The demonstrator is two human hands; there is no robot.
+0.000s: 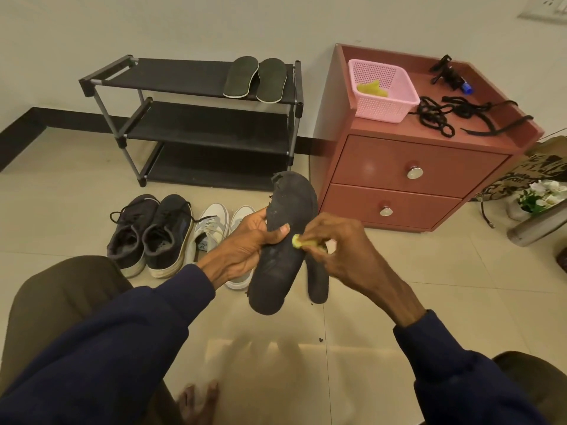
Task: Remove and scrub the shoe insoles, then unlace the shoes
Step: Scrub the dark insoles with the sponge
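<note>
Our left hand (pixel 245 246) curls round the black insole (pixel 282 271) above the floor (pixel 429 286), our right hand (pixel 340 250) pinches a yellow scrubber (pixel 298 241) on it, two insoles (pixel 241 76) lie on the shoe rack (pixel 171 79), and the dark shoes (pixel 165 237) are not yet unlaced.

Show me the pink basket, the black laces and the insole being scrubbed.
pink basket (pixel 380 109), head view, front wall.
black laces (pixel 429 111), head view, tangled middle.
insole (pixel 274 274), head view, lower half.
</note>
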